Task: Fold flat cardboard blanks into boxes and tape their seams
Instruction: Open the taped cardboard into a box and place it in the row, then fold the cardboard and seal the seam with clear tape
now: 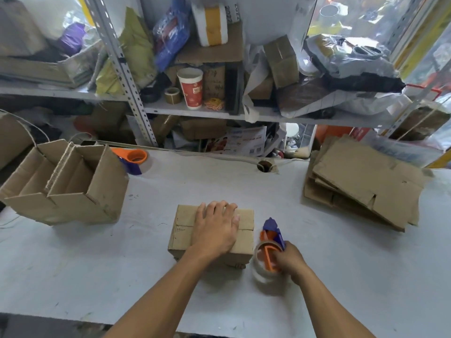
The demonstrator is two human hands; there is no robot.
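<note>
Cardboard, folded into a small box (212, 236), sits near the middle of the white table (73, 264), its top flaps meeting at a bare seam. The left hand (216, 228) lies spread flat on those flaps, pressing them down. Just right of the box, the right hand (289, 261) grips an orange-and-purple tape dispenser (268, 250). Taping looks about to begin; the next move likely calls for bringing the dispenser onto the seam. Farther off, finished boxes (66, 181) stand left and flat blanks (363, 176) are stacked right. No writing on the shelf clutter is legible.
</note>
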